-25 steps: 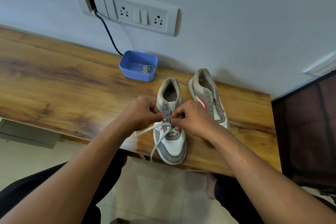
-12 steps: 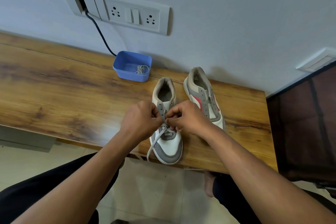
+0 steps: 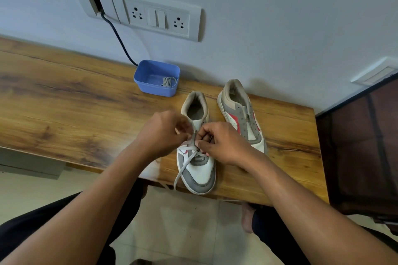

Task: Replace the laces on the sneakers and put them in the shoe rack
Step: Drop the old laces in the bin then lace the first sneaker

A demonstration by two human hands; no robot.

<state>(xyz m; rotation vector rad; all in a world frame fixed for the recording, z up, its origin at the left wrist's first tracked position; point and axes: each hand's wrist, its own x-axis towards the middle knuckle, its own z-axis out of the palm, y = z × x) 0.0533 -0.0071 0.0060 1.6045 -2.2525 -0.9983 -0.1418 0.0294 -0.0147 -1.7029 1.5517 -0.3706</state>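
At the front edge of the surface (image 3: 64, 103), the left hand (image 3: 165, 133) and right hand (image 3: 224, 144) both pinch the grey lace (image 3: 184, 166) at the eyelets of the nearer sneaker (image 3: 200, 172), with the second sneaker (image 3: 237, 112) just beside it, toward the back edge.

a home room: a wooden shelf (image 3: 64, 97) along a painted wall, a wall socket panel (image 3: 159, 17), a tiled floor (image 3: 183, 228).

Soft even daylight, faint shadows, wide-angle edge warp, slight blur.
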